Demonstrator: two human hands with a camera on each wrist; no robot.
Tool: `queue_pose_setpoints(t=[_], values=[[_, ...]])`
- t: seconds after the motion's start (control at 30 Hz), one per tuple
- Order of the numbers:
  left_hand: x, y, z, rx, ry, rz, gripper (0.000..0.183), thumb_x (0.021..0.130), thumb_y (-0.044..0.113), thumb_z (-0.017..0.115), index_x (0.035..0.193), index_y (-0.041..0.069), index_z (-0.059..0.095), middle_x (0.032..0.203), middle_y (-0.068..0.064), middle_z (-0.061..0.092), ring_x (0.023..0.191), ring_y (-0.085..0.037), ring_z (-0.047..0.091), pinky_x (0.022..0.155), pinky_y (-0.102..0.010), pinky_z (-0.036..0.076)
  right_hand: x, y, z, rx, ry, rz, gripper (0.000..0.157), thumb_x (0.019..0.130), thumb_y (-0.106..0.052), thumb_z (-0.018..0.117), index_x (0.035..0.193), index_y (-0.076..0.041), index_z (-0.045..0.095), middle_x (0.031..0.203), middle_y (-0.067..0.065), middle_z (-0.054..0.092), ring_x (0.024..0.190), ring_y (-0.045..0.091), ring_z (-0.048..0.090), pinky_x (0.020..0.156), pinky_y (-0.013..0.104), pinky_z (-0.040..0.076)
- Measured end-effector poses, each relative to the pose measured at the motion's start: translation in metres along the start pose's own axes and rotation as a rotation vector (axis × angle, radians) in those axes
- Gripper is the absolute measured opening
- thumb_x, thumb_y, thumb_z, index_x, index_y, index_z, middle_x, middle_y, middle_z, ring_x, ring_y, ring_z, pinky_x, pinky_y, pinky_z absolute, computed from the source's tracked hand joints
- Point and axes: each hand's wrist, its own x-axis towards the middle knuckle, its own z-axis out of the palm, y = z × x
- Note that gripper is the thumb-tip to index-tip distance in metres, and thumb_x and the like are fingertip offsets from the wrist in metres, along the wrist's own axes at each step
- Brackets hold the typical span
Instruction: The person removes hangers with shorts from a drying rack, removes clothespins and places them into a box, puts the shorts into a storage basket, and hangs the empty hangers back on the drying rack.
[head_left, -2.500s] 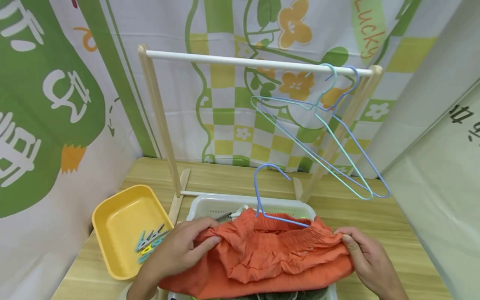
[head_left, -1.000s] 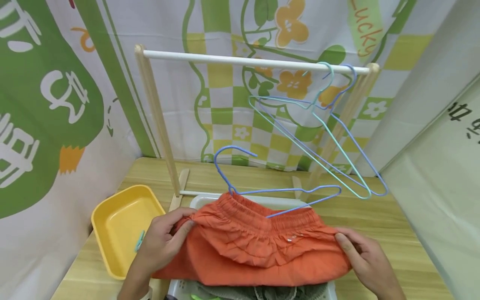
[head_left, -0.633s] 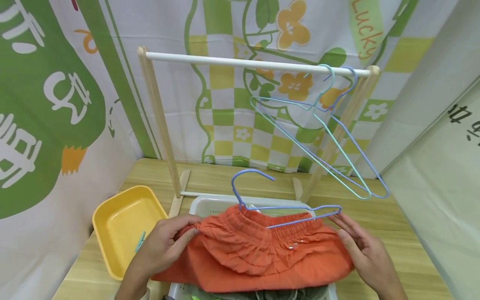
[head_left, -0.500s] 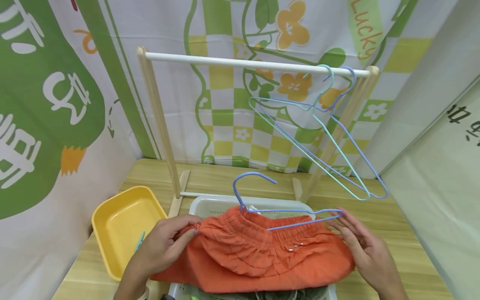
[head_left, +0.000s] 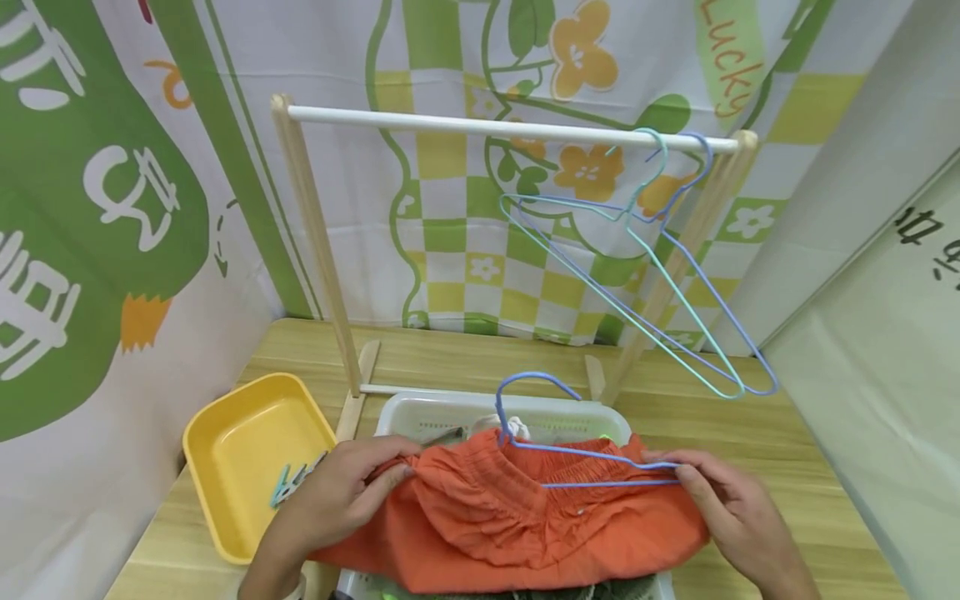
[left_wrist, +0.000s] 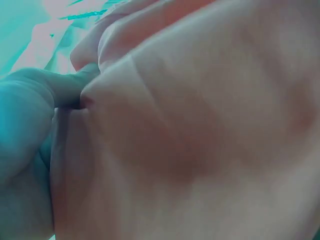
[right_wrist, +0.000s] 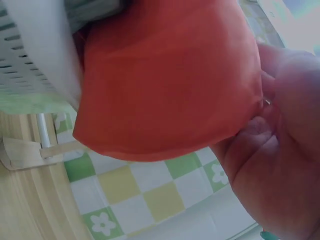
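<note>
Orange elastic-waist shorts point(head_left: 480, 525) are held up over a white basket point(head_left: 431, 406), their gathered waistband facing upward. My left hand point(head_left: 345, 492) pinches the waistband's left side; the left wrist view shows the thumb against the cloth point(left_wrist: 190, 125). A blue hanger point(head_left: 585, 450) has its left part inside the waist opening and its hook sticking up. My right hand point(head_left: 738, 508) pinches the hanger's right end, beside the shorts' right edge. In the right wrist view the orange cloth point(right_wrist: 170, 85) hangs next to the fingers, which partly hide the grip.
Behind the basket stands a rack with a white rail point(head_left: 465, 125). A mint hanger point(head_left: 570, 262) and another blue hanger point(head_left: 723, 300) hang at its right end. A yellow tray point(head_left: 240, 442) with clothespins point(head_left: 288, 483) lies to the left. More clothes sit in the basket.
My right hand has let go of the waistband and taken the hanger's right end. The hanger now sits lower and farther right. My left hand keeps its pinch on the shorts.
</note>
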Motion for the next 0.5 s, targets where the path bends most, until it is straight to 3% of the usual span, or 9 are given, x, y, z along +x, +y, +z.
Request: queue_pose_setpoints(t=[0.17,0.3,0.5], values=[[0.0,-0.001,0.009,0.04,0.034,-0.022,0.029,0.095,-0.003,0.069,0.114,0.018,0.072,0.108,0.009,0.071,0.096,-0.009,0.067,0.083,-0.025,0.055,0.0,-0.005,-0.002,0.003,-0.06,0.037,0.037,0.095,0.021,0.052,0.117,-0.001,0.073,0.111,0.005,0.075,0.108,0.009,0.068,0.094,0.017,0.049],[0.001,-0.002,0.012,0.024,0.038,-0.028,0.027,0.095,-0.003,0.07,0.114,0.016,0.072,0.108,0.007,0.072,0.096,-0.011,0.069,0.083,-0.025,0.056,0.0,-0.003,0.0,0.027,-0.016,-0.02,0.038,0.094,0.025,0.049,0.114,0.002,0.072,0.11,0.006,0.075,0.107,0.009,0.068,0.092,0.017,0.049],[0.0,-0.003,0.006,0.052,0.016,-0.082,0.026,0.097,0.003,0.07,0.119,0.018,0.074,0.111,0.009,0.073,0.101,-0.011,0.07,0.085,-0.029,0.057,0.001,0.009,0.003,0.318,0.104,-0.184,0.03,0.097,0.028,0.036,0.11,0.02,0.061,0.108,0.018,0.071,0.103,0.016,0.071,0.087,0.021,0.055]])
